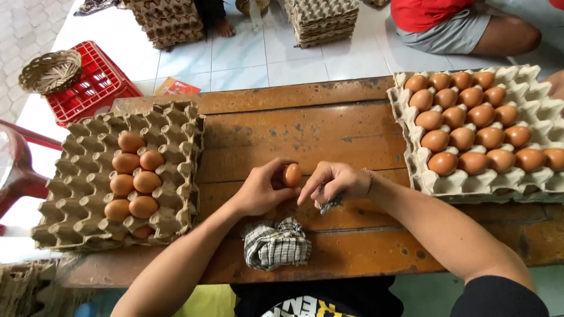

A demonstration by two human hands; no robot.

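Observation:
My left hand [261,191] holds a brown egg [292,175] between thumb and fingers above the wooden table [294,129]. My right hand [335,182] sits just right of the egg, its fingers touching it and pinching a small scrap of checked cloth [331,203]. A folded checked cloth [276,243] lies on the table below my hands. A grey cardboard egg tray [176,170] on the left carries several brown eggs. Another tray [529,188] on the right is largely filled with brown eggs.
Beyond the table on the tiled floor stand stacks of empty egg trays [323,20], a red plastic crate [94,82] with a woven basket [50,70], and a seated person in a red shirt [458,23]. A dark red chair [17,170] stands at the left.

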